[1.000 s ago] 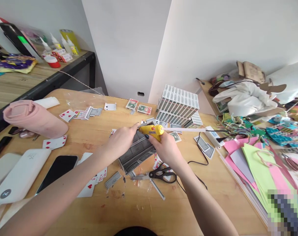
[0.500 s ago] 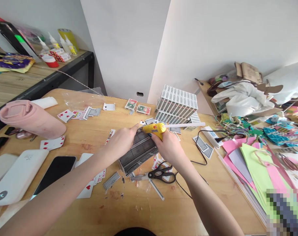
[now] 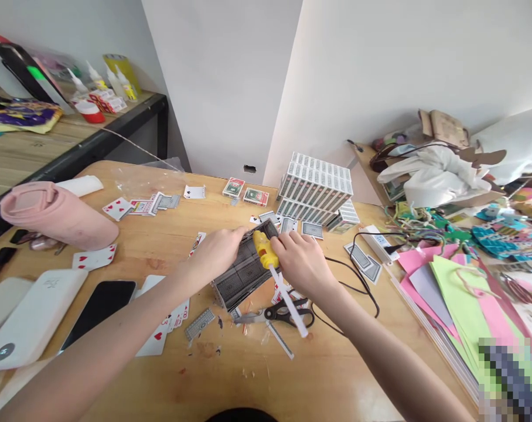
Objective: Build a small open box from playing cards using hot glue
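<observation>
My right hand is closed around a yellow hot glue gun, whose long white glue stick points down toward me. The gun is over a dark box built from patterned playing cards, and its nozzle is near the far end. With fingers closed on the box's far left edge, my left hand steadies it; the fingertips are partly hidden. Just in front of the box lie black-handled scissors and a cut card piece.
Stacked card packs stand at the back. A pink tumbler, a phone and a white power bank lie on the left. The gun's black cord loops toward a power strip; coloured paper is at right.
My right hand has turned the glue gun, so its glue stick swung from pointing right to pointing toward me. The left hand and box have stayed nearly in place.
</observation>
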`<state>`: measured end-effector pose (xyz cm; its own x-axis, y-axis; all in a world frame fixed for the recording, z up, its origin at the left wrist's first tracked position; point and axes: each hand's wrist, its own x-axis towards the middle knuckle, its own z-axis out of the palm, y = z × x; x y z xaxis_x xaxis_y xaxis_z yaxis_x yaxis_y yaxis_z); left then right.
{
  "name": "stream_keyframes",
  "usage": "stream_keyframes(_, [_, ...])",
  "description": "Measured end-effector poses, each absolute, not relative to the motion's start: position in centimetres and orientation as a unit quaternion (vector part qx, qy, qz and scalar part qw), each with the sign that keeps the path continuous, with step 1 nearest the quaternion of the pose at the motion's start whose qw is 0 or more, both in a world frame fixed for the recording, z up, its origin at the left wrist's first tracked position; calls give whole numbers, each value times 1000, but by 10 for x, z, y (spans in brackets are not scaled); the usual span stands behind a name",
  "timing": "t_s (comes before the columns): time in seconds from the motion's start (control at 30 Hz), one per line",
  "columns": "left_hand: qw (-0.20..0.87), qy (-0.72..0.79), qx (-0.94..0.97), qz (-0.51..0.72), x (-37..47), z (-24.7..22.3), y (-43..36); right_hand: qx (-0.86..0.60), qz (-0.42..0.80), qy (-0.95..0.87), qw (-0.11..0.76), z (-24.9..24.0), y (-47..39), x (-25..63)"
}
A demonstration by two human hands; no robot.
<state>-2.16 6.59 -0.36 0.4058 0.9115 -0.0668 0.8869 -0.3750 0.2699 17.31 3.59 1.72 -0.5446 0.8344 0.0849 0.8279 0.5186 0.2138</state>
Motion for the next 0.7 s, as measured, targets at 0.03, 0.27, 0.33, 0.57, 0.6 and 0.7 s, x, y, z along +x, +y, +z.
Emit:
stream_keyframes(0.03, [135,545,826,47,-22,-4,67,464,130,876,26,18,36,176])
stream_keyframes(0.27, [102,550,828,46,-25,-15,78,544,57,820,-168,13,28,227])
stream_keyframes(0.33, [64,535,841,39,-21,-16,80,602,34,755,-258,2,21,247])
stream_keyframes(0.57, [4,479,878,-5,-9,-24,93,761,-35,541,-357,-58,-19,291])
stream_keyframes(0.6, [6,474,880,-7,-10,-25,95,773,-53,521,-358,-65,-26,293])
stream_keyframes(0.7, [14,464,886,-10,-12,-28,103,797,-90,481,-354,-84,-42,299])
